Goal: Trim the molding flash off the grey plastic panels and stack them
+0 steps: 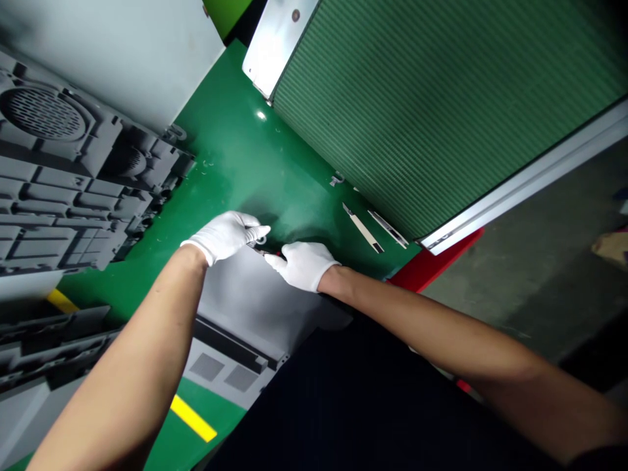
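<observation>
My left hand, in a white glove, pinches a small grey plastic part with a ring-like end. Closed around a small tool that looks like nippers is my gloved right hand; most of the tool is hidden by its fingers, with a dark metal tip and a bit of red showing. The tool's tip meets or lies very close to the grey part. Below both hands is a smooth grey panel, close to my body. Whether the small part is joined to the panel, I cannot tell.
Two utility knives lie right of my hands on the green table. A similar small grey part rests near the ribbed green conveyor belt. Grey moulded housings stand at left. A red edge borders the table's right.
</observation>
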The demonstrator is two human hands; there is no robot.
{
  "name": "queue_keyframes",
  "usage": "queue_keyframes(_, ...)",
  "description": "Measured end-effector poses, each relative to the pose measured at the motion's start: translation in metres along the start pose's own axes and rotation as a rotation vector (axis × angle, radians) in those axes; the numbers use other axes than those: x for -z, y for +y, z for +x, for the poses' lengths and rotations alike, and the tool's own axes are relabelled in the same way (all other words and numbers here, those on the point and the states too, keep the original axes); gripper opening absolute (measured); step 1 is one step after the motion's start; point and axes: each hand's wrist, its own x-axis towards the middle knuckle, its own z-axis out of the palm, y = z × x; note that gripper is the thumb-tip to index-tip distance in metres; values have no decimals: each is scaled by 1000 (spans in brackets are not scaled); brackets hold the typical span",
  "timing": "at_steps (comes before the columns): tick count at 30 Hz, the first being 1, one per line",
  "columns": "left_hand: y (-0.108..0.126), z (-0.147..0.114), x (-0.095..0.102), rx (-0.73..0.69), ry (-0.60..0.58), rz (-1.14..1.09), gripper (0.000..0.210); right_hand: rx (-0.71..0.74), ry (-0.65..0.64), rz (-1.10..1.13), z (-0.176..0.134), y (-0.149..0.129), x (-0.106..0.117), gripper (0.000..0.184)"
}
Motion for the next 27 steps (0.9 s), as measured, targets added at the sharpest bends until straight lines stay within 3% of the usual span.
queue_keyframes(6,-6,6,-1,-16,-1,-5,63,11,15,-23,4,-4,-5,67)
queue_keyframes(13,-15,21,-4,-24,-15,-75,64,123,40,-165,16,6,-12,64)
queue_keyframes(22,-25,32,-5,-16,-32,-130,60,-86,-33,44,29,6,-17,71)
queue_keyframes(27,-26,34,-7,-14,-31,-124,60,-28,-27,-33,30,3,-18,69)
